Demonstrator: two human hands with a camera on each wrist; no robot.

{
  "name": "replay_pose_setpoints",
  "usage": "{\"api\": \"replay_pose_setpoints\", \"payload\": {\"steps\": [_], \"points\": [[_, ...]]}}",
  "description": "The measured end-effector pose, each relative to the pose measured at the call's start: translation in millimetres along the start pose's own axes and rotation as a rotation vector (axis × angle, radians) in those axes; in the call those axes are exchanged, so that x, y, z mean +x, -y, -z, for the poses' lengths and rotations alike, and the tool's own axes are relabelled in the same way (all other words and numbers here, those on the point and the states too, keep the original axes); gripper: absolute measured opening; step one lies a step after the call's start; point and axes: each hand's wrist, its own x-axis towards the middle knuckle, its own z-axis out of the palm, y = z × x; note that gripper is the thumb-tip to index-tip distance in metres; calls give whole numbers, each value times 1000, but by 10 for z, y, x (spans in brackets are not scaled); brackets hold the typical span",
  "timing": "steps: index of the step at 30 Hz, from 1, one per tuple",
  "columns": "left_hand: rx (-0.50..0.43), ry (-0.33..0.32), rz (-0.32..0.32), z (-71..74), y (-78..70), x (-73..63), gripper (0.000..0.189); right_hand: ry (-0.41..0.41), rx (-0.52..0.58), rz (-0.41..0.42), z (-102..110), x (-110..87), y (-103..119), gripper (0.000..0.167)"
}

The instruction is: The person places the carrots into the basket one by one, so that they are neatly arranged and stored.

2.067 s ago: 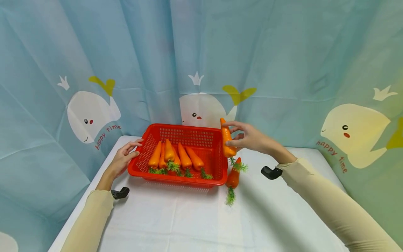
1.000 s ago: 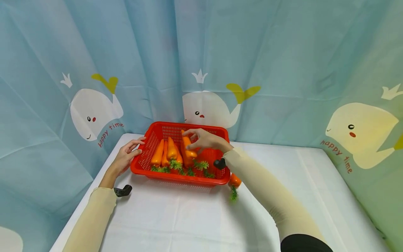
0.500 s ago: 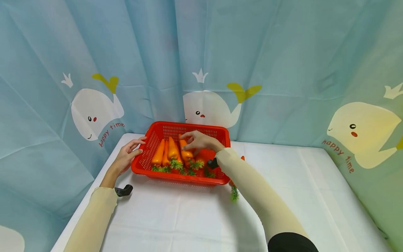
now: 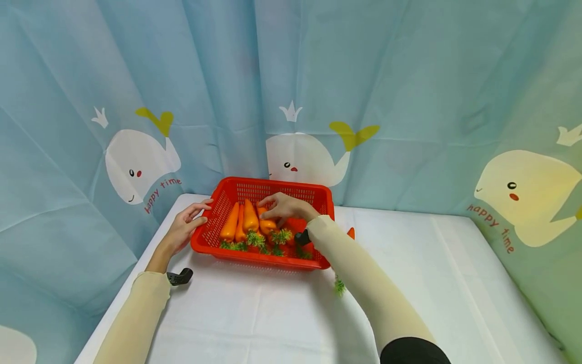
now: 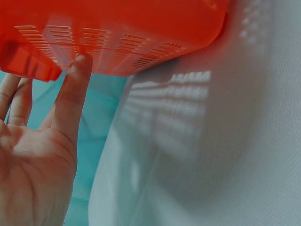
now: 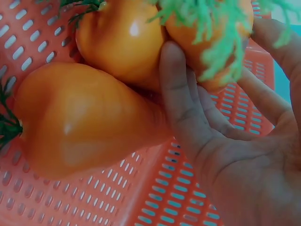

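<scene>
A red slotted plastic basket (image 4: 268,260) stands at the back of the table, holding several orange carrots (image 4: 231,224) with green tops. My left hand (image 4: 182,226) grips its left rim, fingers at the top edge; the left wrist view shows the thumb (image 5: 79,75) against the outer wall. Inside the basket, my right hand (image 4: 284,206) holds a carrot (image 4: 268,226), fingers round its upper part, its green top toward me. In the right wrist view this carrot (image 6: 200,44) lies against a neighbouring carrot (image 6: 127,42), and another carrot (image 6: 84,120) rests on the slotted wall.
Right of the basket, an orange carrot tip (image 4: 351,233) and a green top (image 4: 339,286) show on the table; the right sleeve hides what lies between. A white cloth (image 4: 282,318) covers the table. Blue curtains (image 4: 409,101) with whale prints hang behind.
My right hand has carried the carrot from above the basket's right rim down and left among the other carrots, then settled lower. The left hand has stayed at the rim.
</scene>
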Motion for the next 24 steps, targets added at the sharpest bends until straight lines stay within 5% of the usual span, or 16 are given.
{"api": "replay_pose_setpoints", "payload": {"steps": [24], "points": [[-15, -1, 1, 1, 1, -16, 27, -37, -77, 40, -33, 32, -69, 56]]}}
